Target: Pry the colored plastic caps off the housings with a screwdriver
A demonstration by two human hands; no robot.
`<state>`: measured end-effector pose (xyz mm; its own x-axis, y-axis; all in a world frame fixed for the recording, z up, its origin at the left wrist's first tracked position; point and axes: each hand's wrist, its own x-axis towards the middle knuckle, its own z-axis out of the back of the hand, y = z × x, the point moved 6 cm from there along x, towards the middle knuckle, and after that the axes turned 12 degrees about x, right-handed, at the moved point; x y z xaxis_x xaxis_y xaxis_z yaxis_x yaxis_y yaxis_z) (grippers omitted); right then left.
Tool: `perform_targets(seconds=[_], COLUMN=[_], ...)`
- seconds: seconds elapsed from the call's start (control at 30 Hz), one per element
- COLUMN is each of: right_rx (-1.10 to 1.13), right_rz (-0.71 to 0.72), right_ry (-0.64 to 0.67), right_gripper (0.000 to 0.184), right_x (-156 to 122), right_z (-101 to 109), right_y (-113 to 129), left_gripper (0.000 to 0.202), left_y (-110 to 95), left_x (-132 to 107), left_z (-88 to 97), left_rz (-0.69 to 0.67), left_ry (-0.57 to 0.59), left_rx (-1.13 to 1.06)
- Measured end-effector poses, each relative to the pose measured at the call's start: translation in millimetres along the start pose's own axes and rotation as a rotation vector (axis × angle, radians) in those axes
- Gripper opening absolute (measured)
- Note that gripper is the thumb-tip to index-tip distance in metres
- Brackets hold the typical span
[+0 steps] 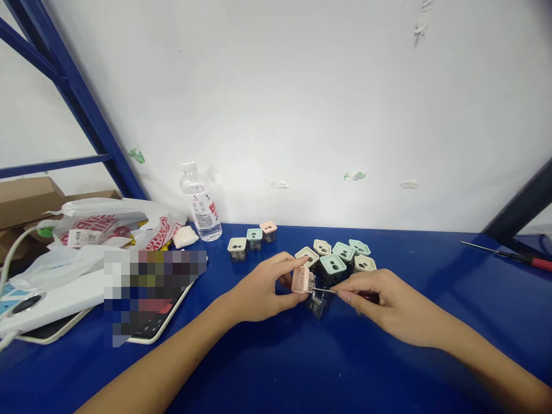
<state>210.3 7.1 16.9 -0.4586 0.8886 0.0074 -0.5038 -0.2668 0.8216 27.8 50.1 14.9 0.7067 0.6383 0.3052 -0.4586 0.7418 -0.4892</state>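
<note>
"Blue tabletop [276,368], white wall [302,115] behind. What's in the left grip [261,290]?"

"Pink sharpener lid [298,280], pinched at its edges."

"And the right grip [388,305]?"

"Wrapped around a screwdriver [371,297], its tip at the lid's metal part [311,282]. Dark case [318,305] just below; more sharpeners [333,264] beyond both grips."

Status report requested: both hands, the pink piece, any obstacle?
Left hand holds pink plastic sharpener lid, tilted. Right hand holds thin metal-shafted tool, tip at lid's underside. Pastel-topped square sharpeners close behind.
</note>
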Motion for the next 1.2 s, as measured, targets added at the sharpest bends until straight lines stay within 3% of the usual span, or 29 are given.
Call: perform_targets(seconds=[0.23,0.47,0.77,1.2], right_rx=[-0.127,-0.318,-0.265,-0.778], right_rz=[0.097,0.147,0.148,0.674], right_ry=[-0.051,-0.108,-0.154,-0.299], right_gripper=[0.04,0.035,0.033,0.03], right_x=[-3.1,-9.1,-8.4,-21.2], right_z=[1.1,-1.8,0.0,-6.5], right_y=[13.7,15.8,13.5,26.8], left_gripper=[0.048,0.049,0.043,0.041], left_y=[0.3,3.1,3.5,4.9], left_x=[0.2,3.1,5.8,5.3], left_z=[0.3,-4.1,-5.6,-10.6], left_rz=[0.01,0.025,0.051,0.158], left_ry=[-0.047,-0.023,0.022,0.061], left_rx=[0.026,-0.058,-0.177,-0.339])
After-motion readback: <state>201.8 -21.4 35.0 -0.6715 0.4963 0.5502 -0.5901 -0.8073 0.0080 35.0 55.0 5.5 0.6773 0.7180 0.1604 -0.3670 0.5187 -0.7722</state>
